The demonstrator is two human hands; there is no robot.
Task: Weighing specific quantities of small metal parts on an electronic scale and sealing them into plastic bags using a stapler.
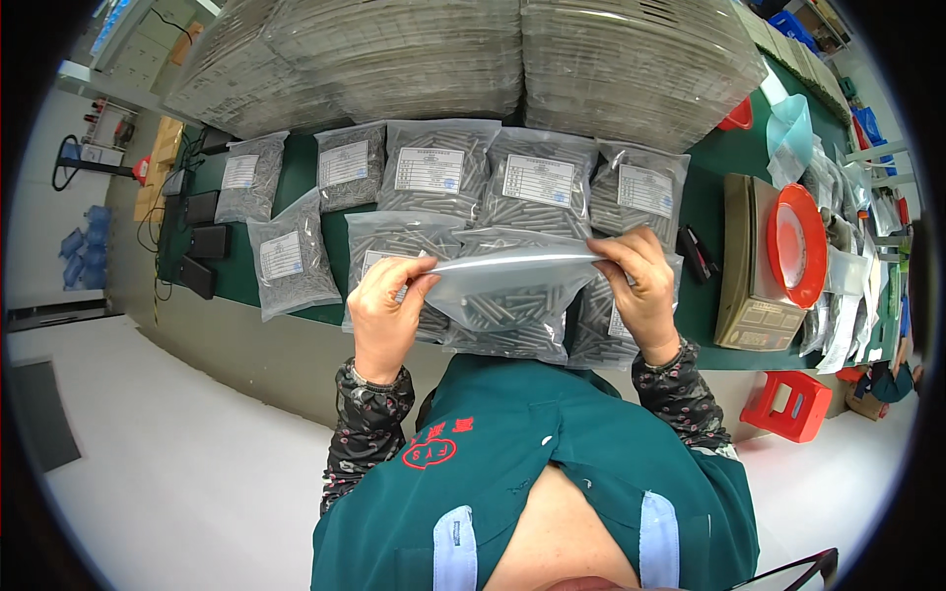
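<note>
A clear zip bag [512,305] partly filled with grey metal pins stands at the table's front edge, its top edge stretched between my hands. My left hand [386,310] pinches the left corner of that edge between thumb and fingers. At the right corner my right hand [641,286] grips it the same way. Behind and beside it lie several filled bags of similar pins with white labels, among them a bag [537,182] just behind and a bag [404,236] partly covered by my left hand. Another bag [596,320] is partly hidden by my right hand.
Tall plastic-wrapped stacks [414,69] line the back of the green table [320,231]. On the right are a black stapler [698,254], a scale [754,286] bearing a red basin [798,246], and a blue scoop [788,123]. A red stool [791,406] stands on the floor.
</note>
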